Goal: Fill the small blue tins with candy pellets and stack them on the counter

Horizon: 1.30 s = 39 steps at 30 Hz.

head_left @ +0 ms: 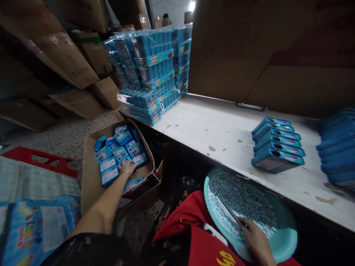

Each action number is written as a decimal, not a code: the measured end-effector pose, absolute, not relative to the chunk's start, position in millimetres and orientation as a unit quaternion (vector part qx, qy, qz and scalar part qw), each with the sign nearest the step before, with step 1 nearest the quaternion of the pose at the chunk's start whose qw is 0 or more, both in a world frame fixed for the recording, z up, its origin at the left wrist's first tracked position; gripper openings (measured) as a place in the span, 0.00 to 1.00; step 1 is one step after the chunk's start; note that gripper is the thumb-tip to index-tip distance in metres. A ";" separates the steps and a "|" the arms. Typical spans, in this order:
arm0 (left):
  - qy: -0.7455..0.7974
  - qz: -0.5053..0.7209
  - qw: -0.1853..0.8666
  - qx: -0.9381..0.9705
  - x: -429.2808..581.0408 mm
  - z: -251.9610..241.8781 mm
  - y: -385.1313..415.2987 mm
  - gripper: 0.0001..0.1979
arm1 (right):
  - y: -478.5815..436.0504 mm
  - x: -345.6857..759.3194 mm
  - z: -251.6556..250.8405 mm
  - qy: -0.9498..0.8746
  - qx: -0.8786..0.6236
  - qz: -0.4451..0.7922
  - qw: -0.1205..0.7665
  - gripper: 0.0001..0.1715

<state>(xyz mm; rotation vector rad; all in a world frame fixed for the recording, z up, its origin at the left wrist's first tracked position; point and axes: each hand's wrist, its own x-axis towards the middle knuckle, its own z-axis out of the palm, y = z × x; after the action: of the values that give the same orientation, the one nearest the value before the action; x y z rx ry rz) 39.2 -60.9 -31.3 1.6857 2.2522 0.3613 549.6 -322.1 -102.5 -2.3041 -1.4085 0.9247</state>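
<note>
My left hand (127,167) reaches into an open cardboard box (90,162) on the left, its fingers stretched over small blue packets (109,174) that look like candy cartons. Some of these cartons lie jumbled, others side by side. On the right, my right hand (253,236) is closed around a long, shiny metal utensil (230,211); its exact kind is unclear. The utensil lies over a turquoise basin (287,242) holding many small, pale pellet-like pieces (244,195). A red cloth (180,225) covers my lap beside the basin.
A row of blue cartons (277,147) stands on the white shelf (199,122), with another blurred blue stack (338,147) at right. Plastic-wrapped display packs (155,70) rise at the shelf's far end. Cardboard boxes (74,103) and a blue printed bag (41,229) are at left.
</note>
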 end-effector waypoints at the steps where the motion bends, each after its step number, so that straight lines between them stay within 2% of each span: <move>1: 0.788 0.142 0.161 0.577 39.9 -29.1 -59.4 0.15 | -322.1 548.7 -100.7 -0.488 -0.799 0.320 0.143 0.25; 3: 0.784 0.188 0.192 0.560 40.1 -19.9 -58.8 0.16 | -322.5 547.7 -98.7 -0.489 -0.799 0.318 0.146 0.24; 7: 0.728 0.289 0.283 0.553 51.0 20.7 -76.4 0.25 | -323.1 548.6 -99.7 -0.487 -0.796 0.319 0.163 0.23; 10: 0.533 0.420 0.507 0.531 84.2 61.0 -102.8 0.34 | -321.4 550.3 -103.0 -0.487 -0.789 0.328 0.180 0.22; 12: 0.400 0.451 0.623 0.499 116.9 82.2 -119.3 0.39 | -319.6 550.4 -104.6 -0.492 -0.780 0.339 0.184 0.20; 17: 0.319 0.383 0.709 0.499 194.9 93.0 -143.8 0.37 | -317.4 545.4 -98.8 -0.490 -0.779 0.348 0.177 0.17; 23: 0.291 0.252 0.777 0.498 256.7 66.6 -169.7 0.37 | -314.1 540.9 -82.4 -0.476 -0.789 0.337 0.194 0.24; 27: 0.306 0.197 0.779 0.511 280.2 54.0 -185.6 0.38 | -308.7 543.6 -77.2 -0.464 -0.792 0.353 0.180 0.20; 31: 0.331 0.167 0.660 0.653 288.8 42.5 -187.6 0.46 | -302.4 556.7 -68.8 -0.477 -0.825 0.292 0.086 0.20; 35: 0.359 0.181 0.555 0.729 295.3 29.0 -188.3 0.44 | -294.3 567.6 -62.3 -0.472 -0.858 0.200 -0.020 0.22; 39: 0.399 0.201 0.551 0.705 305.2 23.8 -192.5 0.43 | -286.2 552.6 -67.4 -0.502 -0.830 0.240 -0.033 0.20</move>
<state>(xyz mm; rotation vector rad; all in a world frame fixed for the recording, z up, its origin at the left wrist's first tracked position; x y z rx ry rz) 305.2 -192.5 23.8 1.6672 0.9446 0.4754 552.6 -286.2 -67.4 -2.6641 -1.6118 0.7707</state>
